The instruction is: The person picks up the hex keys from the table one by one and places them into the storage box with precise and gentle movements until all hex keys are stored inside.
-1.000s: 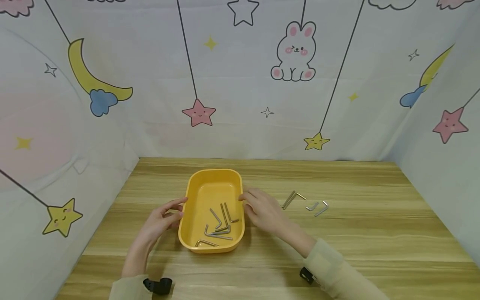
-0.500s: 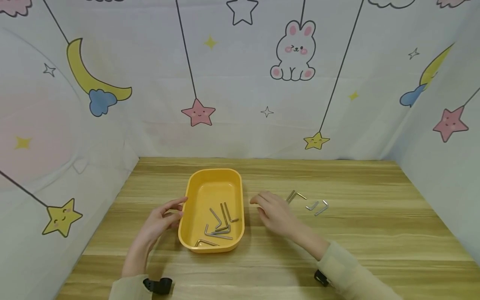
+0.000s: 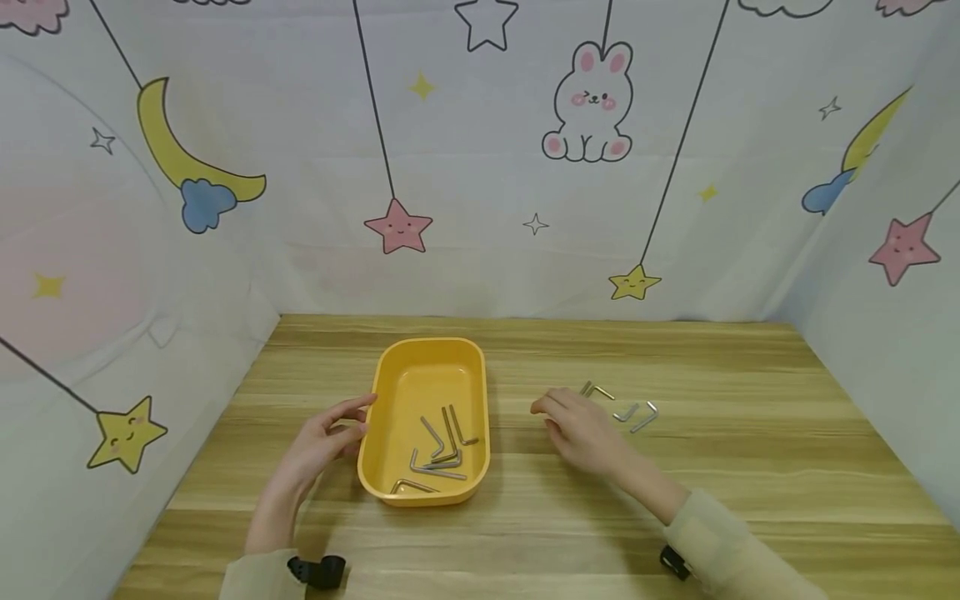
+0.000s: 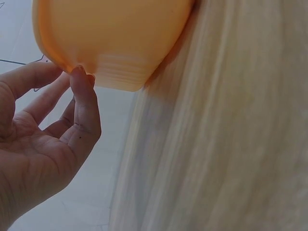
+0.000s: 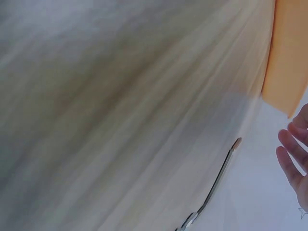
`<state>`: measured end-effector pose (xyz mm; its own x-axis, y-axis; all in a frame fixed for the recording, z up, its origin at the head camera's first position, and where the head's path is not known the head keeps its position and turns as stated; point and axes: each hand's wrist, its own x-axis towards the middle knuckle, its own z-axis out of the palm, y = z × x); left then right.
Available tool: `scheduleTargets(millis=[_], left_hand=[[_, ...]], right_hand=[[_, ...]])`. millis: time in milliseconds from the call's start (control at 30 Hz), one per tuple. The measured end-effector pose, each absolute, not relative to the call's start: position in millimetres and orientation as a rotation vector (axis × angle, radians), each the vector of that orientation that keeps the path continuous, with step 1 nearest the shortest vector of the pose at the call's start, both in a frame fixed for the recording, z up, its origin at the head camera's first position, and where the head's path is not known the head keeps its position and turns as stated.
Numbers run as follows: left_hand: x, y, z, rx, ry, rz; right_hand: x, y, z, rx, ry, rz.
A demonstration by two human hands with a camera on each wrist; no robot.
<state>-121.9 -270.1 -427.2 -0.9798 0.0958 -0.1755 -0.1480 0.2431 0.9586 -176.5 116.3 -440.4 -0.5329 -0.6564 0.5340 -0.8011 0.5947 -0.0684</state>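
A yellow plastic tray (image 3: 435, 375) sits left of centre on the table with several L-shaped hex keys (image 3: 450, 432) inside, mostly in its near half. My left hand (image 3: 322, 442) touches the tray's left side; in the left wrist view its fingertips rest against the orange-looking outer wall (image 4: 115, 38) near the rim. To the tray's right, my right hand (image 3: 581, 429) hovers with loosely bent fingers and nothing visible in them. Just beyond it lie brass-coloured hex keys (image 3: 603, 392), partly covered by the hand. A small silver hex key (image 3: 629, 412) and a larger one (image 3: 645, 422) lie further right.
The wood-grain table (image 3: 750, 467) spreads out to the right of the keys. A white cloth printed with stars, moons and a rabbit (image 3: 592, 108) hangs behind and at both sides. Each wrist wears a small black camera (image 3: 318, 572).
My right hand has left the tray's right rim and moved right, toward the loose hex keys, partly covering the brass-coloured ones. The left hand and tray have stayed put.
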Motion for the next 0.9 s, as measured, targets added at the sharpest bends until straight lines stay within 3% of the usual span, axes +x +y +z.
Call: scheduleTargets(millis=[900], left_hand=[[-121.8, -269.2, -427.2, -0.062, 2.324, 1.808]], right_hand=[[-173.4, 181.6, -460.0, 1.066, -2.437, 0.346]])
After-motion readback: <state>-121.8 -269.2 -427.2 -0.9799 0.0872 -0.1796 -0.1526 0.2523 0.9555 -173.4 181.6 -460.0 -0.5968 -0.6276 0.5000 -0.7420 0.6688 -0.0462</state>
